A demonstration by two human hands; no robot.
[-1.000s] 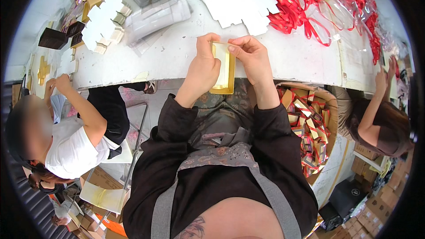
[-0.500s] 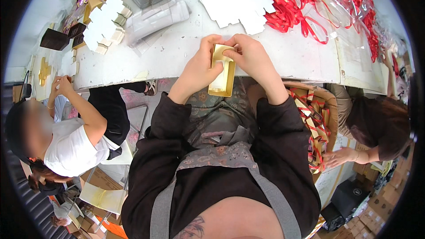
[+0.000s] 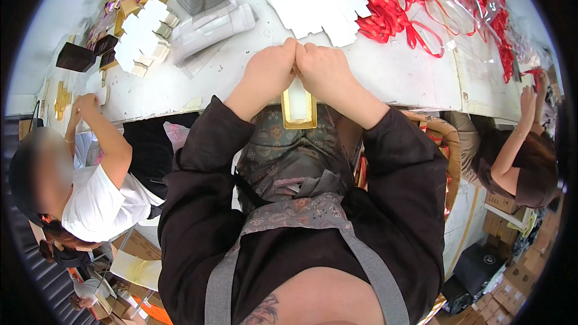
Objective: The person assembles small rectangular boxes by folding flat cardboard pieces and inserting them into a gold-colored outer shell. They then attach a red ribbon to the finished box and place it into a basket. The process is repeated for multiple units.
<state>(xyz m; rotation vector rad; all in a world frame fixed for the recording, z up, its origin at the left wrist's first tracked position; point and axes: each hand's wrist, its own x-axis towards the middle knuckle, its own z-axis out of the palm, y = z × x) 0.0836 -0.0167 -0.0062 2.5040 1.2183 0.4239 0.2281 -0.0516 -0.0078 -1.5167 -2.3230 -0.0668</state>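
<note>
Between my two hands is a small, open gold box (image 3: 300,124), long and narrow, with a white inside. Its near end sticks out past the table edge, over my lap. My left hand (image 3: 269,72) is closed on the box's far end. Tight beside it, my right hand (image 3: 328,73) is closed there too, knuckles almost touching. Both hands cover the far end, so the fingertips and that part of the box are hidden.
Ahead on the white table (image 3: 235,78) lie white card blanks (image 3: 316,0), clear plastic sleeves (image 3: 214,30) and a heap of red ribbons (image 3: 391,9). A carton (image 3: 451,138) stands by my right side. One person (image 3: 96,198) sits left, another (image 3: 518,156) right.
My hands have drawn together and closed over the box's far end, hiding its flap. The person on the right has lifted their arms from the carton toward the table.
</note>
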